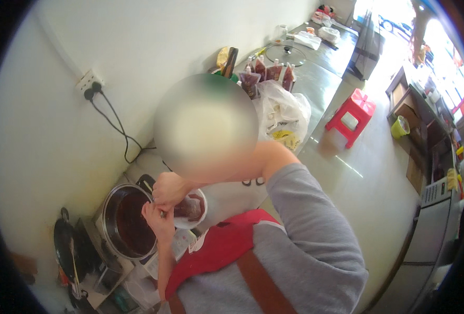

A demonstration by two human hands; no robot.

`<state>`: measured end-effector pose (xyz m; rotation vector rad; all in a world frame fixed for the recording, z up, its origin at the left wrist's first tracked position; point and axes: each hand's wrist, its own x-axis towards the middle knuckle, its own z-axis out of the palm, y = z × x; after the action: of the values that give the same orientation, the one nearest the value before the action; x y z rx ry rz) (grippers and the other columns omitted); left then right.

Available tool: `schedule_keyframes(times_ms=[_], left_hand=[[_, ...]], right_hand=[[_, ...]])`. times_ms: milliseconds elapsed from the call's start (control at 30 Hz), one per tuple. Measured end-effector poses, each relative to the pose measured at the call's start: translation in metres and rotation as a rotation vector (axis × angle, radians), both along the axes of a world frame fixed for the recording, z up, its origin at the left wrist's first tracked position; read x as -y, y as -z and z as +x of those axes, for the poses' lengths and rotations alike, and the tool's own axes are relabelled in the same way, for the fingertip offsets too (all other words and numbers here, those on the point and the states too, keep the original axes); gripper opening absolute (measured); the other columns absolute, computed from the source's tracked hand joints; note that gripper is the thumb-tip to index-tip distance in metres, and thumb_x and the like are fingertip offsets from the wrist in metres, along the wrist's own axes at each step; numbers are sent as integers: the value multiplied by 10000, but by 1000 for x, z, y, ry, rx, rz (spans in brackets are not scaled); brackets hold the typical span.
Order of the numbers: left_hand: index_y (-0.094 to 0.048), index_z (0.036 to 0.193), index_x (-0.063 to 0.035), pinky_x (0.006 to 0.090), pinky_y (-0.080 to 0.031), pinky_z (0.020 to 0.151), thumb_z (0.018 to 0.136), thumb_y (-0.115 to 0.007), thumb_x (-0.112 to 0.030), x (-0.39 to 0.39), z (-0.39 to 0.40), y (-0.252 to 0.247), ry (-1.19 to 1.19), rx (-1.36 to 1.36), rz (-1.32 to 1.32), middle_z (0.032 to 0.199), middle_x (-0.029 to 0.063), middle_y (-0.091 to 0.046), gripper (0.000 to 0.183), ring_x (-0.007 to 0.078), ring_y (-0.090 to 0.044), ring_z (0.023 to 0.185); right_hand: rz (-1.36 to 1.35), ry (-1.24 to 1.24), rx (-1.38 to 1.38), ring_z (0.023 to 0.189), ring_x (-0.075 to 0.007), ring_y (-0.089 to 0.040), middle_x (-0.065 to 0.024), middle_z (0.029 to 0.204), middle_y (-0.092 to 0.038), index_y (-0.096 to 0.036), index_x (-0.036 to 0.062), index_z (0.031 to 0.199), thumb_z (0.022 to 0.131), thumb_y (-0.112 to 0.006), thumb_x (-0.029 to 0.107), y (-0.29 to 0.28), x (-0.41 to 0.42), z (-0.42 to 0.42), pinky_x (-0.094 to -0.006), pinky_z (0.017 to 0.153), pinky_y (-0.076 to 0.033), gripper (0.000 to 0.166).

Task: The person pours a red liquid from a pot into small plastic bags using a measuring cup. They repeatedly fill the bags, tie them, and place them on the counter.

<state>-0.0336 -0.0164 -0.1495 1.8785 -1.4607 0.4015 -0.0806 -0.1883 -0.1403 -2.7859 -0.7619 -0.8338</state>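
Observation:
My right hand (171,190) is curled closed against my left hand (159,223) between a deep steel pot and a white plastic tub. A small grey object (163,214) shows at the fingers of my left hand; its kind is unclear. What my right hand grips is hidden by its own fingers. The pot (107,219) holds dark red liquid (134,223). Dark red contents and a translucent piece lie in the tub (203,212), partly behind my hands. A round blur covers part of my right forearm.
A black wok (65,247) stands beside the pot. Spouted pouches (275,72), a plastic bag (283,110) and a glass lid (285,57) lie along the steel counter. Plugs with cables (92,91) hang from the wall. A red stool (351,117) stands on the floor.

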Motion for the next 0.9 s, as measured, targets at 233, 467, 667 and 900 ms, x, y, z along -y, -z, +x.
schedule_keyframes(times_ms=[233,467,667,900], left_hand=[[-581,816,-1,446,-393,786,699,-742,-56,3,-10,32,-178,-190,-134,808,129,-524,207,343,-512,838],[-558,766,13,441,-388,730,696,-730,-48,14,-14,13,-112,-24,-152,743,129,-508,196,346,-494,774],[-534,815,39,459,-396,828,772,-730,-117,-8,8,-5,-65,-68,30,827,167,-503,255,383,-480,922],[-578,866,-1,481,-359,1050,794,-689,-38,8,-33,-62,49,-258,-77,856,106,-562,138,301,-535,844]], right_hand=[[233,342,-210,573,-303,-622,-118,611,-635,-685,102,604,731,-599,369,-2,-20,-17,-436,489,-453,307],[426,444,-185,689,-322,-623,-150,712,-639,-695,58,695,769,-612,436,-2,-26,-25,-440,577,-464,394],[468,208,9,967,-311,-526,-111,966,-562,-650,94,866,771,-686,416,-22,-2,-66,-411,795,-427,338],[502,388,-70,842,-251,-607,-48,852,-587,-650,126,871,805,-597,181,-46,9,-105,-378,698,-506,101]])
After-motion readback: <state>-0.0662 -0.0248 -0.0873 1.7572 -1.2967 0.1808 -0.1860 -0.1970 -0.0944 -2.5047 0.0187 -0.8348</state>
